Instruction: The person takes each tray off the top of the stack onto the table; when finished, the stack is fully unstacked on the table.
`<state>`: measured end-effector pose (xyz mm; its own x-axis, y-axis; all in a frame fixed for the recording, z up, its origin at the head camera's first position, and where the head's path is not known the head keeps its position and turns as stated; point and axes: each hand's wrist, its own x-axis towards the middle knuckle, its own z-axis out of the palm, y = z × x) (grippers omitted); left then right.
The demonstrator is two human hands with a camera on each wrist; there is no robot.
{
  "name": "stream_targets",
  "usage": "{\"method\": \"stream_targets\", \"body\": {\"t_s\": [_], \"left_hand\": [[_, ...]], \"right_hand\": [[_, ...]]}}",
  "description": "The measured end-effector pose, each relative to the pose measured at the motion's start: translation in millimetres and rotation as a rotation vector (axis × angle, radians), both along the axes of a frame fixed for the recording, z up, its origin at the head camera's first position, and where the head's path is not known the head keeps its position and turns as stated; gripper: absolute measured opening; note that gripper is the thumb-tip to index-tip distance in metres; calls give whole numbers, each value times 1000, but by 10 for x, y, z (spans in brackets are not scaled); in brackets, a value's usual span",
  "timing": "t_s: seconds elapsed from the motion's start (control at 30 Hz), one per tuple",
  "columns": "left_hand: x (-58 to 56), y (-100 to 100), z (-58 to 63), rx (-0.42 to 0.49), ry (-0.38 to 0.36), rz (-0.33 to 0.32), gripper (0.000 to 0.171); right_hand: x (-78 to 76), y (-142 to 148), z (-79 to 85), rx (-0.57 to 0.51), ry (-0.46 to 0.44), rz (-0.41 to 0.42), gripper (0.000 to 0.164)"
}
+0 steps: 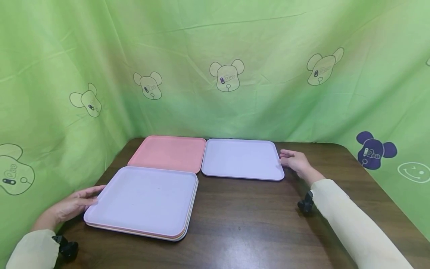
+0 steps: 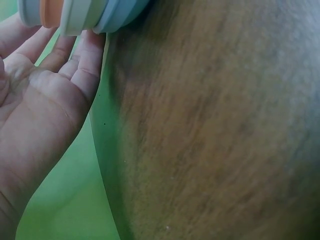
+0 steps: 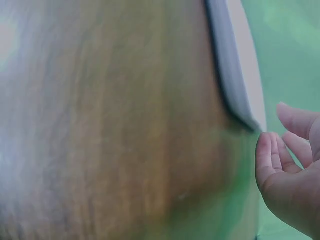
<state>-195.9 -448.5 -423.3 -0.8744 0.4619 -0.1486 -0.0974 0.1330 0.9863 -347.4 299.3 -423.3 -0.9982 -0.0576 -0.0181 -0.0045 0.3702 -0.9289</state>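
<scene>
A stack of several rectangular trays, with a pale lavender tray (image 1: 142, 200) on top, lies at the front left. In the left wrist view its rims show as pale, orange (image 2: 51, 12), light green and blue bands. My left hand (image 1: 75, 203) is at the stack's left side, its extended fingers (image 2: 90, 60) right at the rims. At the back of the table, a single lavender tray (image 1: 242, 158) lies flat. My right hand (image 1: 295, 161) is beside its right edge, fingertips (image 3: 263, 142) at the tray's corner in the right wrist view, not wrapped round it.
A pink tray (image 1: 169, 153) lies at the back left, its right edge against the lavender one and its front edge behind the stack. The dark wooden table (image 1: 242, 220) is bordered by a green curtain (image 1: 188, 48) with printed bear faces at the back and sides.
</scene>
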Motion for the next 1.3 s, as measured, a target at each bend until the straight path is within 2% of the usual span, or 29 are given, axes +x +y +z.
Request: {"method": "stream_targets", "body": {"t_s": [0.17, 0.3, 0.47, 0.63, 0.93, 1.07, 1.3], "left_hand": [[5, 0, -5, 0, 3, -1, 50], [10, 0, -21, 23, 14, -23, 51], [13, -5, -44, 57, 17, -47, 54], [18, -1, -42, 42, 14, -36, 52], [7, 15, -18, 29, 6, -35, 51], [14, 23, -14, 5, 3, -20, 50], [10, 5, -11, 15, 28, -14, 52]], "right_hand": [[52, -65, 87, -71, 32, 17, 58], [121, -192, 141, -80, 24, 28, 59], [226, -450, 171, -110, 6, 44, 60], [359, -799, 162, -140, 18, 77, 60], [685, -1494, 101, -212, 43, 121, 57], [848, -1762, 60, -249, 16, 130, 56], [1110, -2191, -2, -335, -6, 159, 53]]}}
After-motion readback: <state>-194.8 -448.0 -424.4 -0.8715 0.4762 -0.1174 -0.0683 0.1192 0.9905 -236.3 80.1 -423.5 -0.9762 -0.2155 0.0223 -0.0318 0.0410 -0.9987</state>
